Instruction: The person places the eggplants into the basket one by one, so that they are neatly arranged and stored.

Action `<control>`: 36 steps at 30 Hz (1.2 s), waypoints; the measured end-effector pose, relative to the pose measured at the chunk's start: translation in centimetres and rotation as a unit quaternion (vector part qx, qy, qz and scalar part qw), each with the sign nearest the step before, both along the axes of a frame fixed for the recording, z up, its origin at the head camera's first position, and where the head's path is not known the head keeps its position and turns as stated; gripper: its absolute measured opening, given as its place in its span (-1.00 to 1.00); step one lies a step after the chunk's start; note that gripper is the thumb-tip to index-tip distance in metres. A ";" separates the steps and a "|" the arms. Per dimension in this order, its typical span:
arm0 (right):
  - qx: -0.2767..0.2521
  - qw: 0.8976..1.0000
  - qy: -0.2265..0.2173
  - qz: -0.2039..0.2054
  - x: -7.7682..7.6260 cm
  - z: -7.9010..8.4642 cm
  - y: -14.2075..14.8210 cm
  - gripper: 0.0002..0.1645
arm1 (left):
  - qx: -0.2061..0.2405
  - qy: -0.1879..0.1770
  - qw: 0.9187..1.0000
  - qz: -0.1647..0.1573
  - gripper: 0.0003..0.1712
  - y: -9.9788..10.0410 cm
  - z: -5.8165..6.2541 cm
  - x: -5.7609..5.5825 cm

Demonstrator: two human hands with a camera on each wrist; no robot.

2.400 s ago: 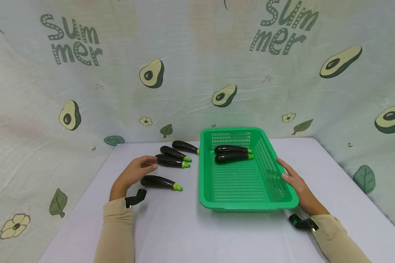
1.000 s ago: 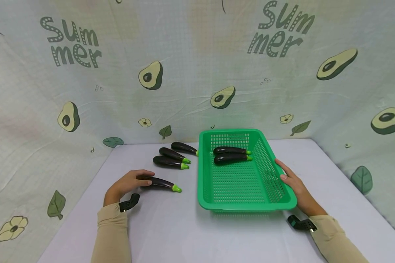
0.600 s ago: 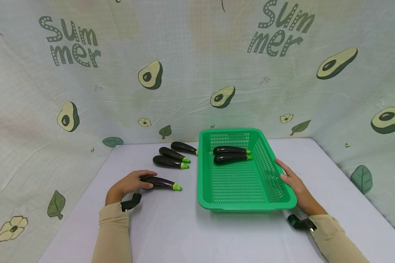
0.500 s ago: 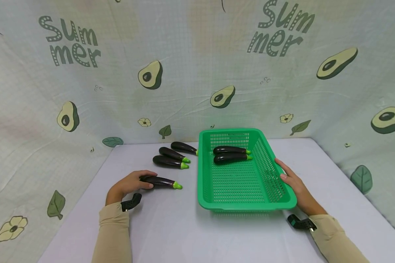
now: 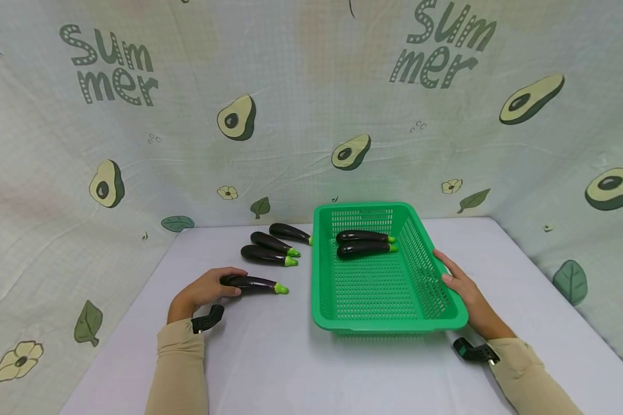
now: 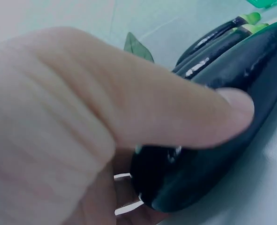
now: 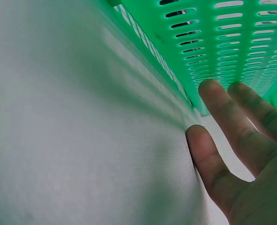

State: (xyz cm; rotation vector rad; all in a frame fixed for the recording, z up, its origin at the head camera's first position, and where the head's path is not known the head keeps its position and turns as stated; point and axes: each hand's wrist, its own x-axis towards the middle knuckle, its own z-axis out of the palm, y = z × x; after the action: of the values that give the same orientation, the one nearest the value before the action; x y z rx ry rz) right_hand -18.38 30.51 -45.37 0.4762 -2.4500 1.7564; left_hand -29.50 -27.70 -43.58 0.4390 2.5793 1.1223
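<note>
My left hand [image 5: 207,289] grips the thick end of a glossy dark purple eggplant [image 5: 259,285], its green stem pointing right. In the left wrist view the thumb [image 6: 213,117] lies across the top of this eggplant [image 6: 190,173], with other fingers partly hidden at the far side. My right hand [image 5: 469,294] holds the right side of a green plastic basket [image 5: 389,325], thumb at the rim. In the right wrist view, extended fingers [image 7: 236,126] reach along the outside of the slotted wall [image 7: 208,56]. Two eggplants [image 5: 365,248] lie side by side inside the basket.
Behind the left hand, three more eggplants [image 5: 267,255] lie on the white table [image 5: 270,357], the farthest close to the basket's left wall. A printed cloth [image 5: 290,86] hangs behind the table and along both sides.
My left hand has come nearer from beside the back eggplants and taken hold of the front eggplant. Its stem end has swung slightly away from me. The right hand stays at the basket.
</note>
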 end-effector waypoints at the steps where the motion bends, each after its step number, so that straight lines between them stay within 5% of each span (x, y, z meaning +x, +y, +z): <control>1: 0.000 1.000 0.000 0.001 0.0 0.0 0.0 -0.34 | 0.001 0.002 1.000 0.001 -0.41 0.0 0.0 0.0; 36: -0.011 1.000 0.001 0.006 0.0 0.1 -0.1 -0.34 | 0.052 0.027 0.996 0.061 -0.30 1.3 -0.2 -0.5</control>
State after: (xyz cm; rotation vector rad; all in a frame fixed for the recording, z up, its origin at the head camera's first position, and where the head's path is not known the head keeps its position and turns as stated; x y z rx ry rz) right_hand -18.37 30.43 -45.26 0.4919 -2.4294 1.7840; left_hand -29.96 -26.40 -43.81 0.3425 2.6330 1.3094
